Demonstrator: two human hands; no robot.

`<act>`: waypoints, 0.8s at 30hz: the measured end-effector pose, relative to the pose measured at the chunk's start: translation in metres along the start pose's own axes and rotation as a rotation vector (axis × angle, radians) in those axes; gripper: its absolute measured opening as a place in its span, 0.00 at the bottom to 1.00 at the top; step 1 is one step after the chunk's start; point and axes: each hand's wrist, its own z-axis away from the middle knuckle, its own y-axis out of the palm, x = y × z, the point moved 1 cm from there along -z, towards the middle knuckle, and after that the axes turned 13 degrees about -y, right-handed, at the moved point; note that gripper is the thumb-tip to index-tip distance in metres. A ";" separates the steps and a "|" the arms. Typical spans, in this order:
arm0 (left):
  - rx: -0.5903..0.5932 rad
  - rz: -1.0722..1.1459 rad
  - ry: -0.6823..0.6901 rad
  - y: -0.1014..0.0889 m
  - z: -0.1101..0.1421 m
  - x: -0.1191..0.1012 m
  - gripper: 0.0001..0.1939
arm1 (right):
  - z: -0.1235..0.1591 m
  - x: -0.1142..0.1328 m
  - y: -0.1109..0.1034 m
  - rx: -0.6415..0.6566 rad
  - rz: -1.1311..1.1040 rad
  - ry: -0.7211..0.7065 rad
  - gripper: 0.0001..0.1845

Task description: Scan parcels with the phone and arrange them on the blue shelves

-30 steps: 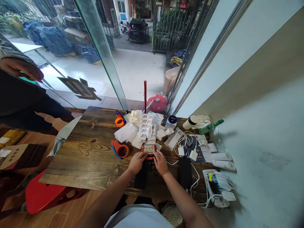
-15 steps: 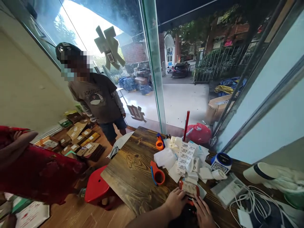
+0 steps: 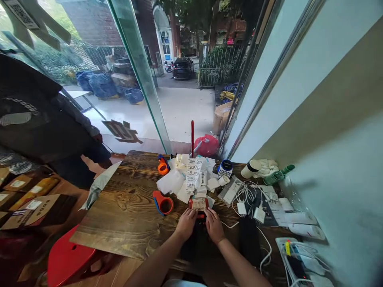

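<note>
At the near side of the table, my left hand point(image 3: 187, 222) and my right hand point(image 3: 214, 224) hold a small red-edged device point(image 3: 198, 203) between them, fingers curled against its left and right near corners. It has a pale, brownish top; its near part is dark and partly hidden by my fingers. Just beyond it, strips of numbered white labels point(image 3: 192, 175) lie over a heap of paper. To the left lies an orange and blue tape dispenser point(image 3: 164, 204), with another orange tape dispenser point(image 3: 163, 168) farther back.
White cables point(image 3: 247, 193), a blue and white box point(image 3: 225, 169) and a green bottle point(image 3: 278, 175) are on the right. A red stool point(image 3: 67, 255) stands left of the wooden table point(image 3: 119, 227). Beside the glass are a person point(image 3: 44, 115) and parcels point(image 3: 38, 209).
My view has swung to the right, so the standing person is now cut off at the left edge. Both hands stay on the red-edged device.
</note>
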 end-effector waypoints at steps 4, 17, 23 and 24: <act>0.000 0.114 -0.055 -0.006 -0.001 -0.008 0.23 | -0.007 0.007 -0.013 -0.046 -0.147 0.059 0.30; -0.017 1.762 -0.298 -0.076 0.013 0.015 0.27 | -0.067 0.039 -0.031 -0.621 -0.968 0.752 0.22; -0.153 2.549 -0.475 -0.085 0.057 0.090 0.35 | -0.083 0.090 -0.027 -0.456 -1.329 0.904 0.18; -0.333 2.558 -0.447 -0.088 0.067 0.110 0.36 | -0.090 0.096 -0.023 -0.362 -1.369 0.908 0.19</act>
